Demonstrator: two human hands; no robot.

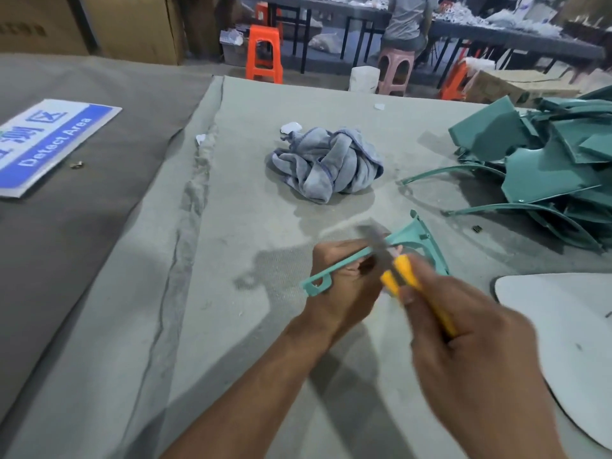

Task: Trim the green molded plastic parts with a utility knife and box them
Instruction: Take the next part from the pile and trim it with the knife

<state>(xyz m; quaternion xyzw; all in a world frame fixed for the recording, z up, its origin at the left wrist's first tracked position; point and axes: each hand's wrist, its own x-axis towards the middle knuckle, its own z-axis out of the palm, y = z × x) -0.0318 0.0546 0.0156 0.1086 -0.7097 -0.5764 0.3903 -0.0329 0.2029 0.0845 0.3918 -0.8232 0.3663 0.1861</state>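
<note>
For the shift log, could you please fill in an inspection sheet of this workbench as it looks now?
Surface: grey cloth-covered table, dusty.
Job's things: green part held above the table; pile of green parts at the right; no box seen.
Clutter: crumpled grey rag, blue sign, paper scraps.
Grippers: left hand grips the part; right hand holds a yellow knife, blade against the part.
Cables: nothing seen.
Surroundings: orange stool, seated person.

Orange stools (264, 51) beside dark tables (496, 34)
</note>
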